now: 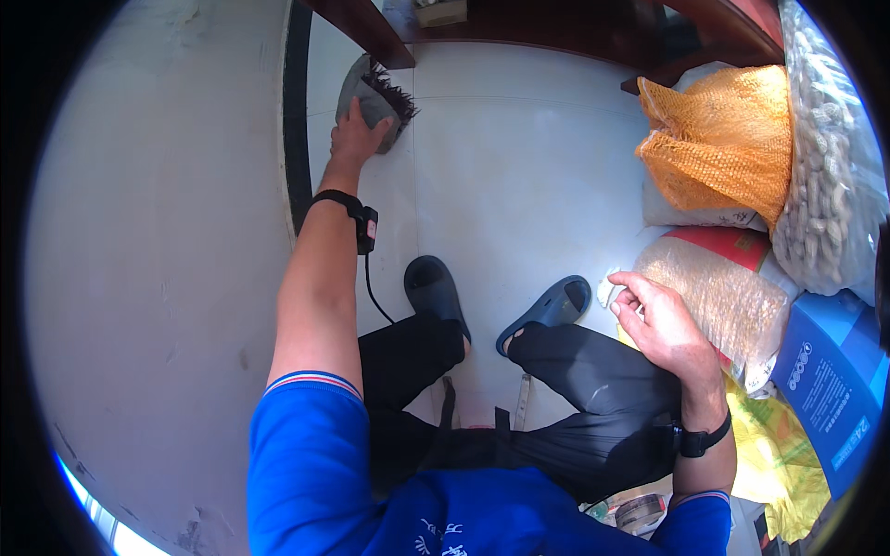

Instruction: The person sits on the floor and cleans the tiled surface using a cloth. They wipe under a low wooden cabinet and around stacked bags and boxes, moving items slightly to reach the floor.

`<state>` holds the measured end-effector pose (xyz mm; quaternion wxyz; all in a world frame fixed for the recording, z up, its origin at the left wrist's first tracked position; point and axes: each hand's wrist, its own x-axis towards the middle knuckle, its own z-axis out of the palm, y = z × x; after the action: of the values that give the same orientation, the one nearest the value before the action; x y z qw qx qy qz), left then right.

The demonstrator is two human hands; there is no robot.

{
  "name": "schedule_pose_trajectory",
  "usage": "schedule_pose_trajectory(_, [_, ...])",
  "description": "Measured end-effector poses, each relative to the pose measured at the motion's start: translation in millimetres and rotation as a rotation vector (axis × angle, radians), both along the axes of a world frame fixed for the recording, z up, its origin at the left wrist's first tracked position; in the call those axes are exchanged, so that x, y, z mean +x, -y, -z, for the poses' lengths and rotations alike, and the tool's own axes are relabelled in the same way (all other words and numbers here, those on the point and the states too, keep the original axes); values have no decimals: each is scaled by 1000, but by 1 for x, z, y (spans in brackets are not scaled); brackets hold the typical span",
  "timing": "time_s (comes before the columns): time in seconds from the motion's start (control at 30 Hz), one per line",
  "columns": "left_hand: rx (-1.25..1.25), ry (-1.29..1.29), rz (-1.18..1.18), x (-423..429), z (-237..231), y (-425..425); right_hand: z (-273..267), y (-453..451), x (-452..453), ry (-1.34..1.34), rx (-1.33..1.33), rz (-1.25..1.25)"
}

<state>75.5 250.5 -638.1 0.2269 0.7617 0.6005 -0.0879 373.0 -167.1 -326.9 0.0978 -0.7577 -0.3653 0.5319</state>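
Note:
My left hand (358, 136) reaches out to the far left and grips a grey bristled object (353, 80), perhaps a brush head, with dark reddish spiky bristles along its right side. The hand covers part of its near end. The object lies on the white tiled floor, beside the foot of a dark wooden furniture leg (382, 45). My right hand (653, 323) hovers above my right knee with fingers half curled, thumb and forefinger apart, and nothing in it. Close to its fingertips is a small bright white patch (607, 288), too washed out to name.
On the right are an orange mesh sack (723, 139), a clear bag of peanuts (820, 194), a clear bag of grain-like bits (716, 285) and a blue printed box (827, 389). A pale wall (160, 243) bounds the left. Slippered feet (434, 288) rest in the middle.

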Motion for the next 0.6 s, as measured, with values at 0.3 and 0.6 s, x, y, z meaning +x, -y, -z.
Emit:
schedule_pose_trajectory(0.3, [65, -81, 252, 31, 17, 147, -2, -20, -2, -5, -11, -8])
schedule_pose_trajectory(0.6, [-107, 45, 718, 61, -16, 310, -16, -14, -25, 140, 93, -102])
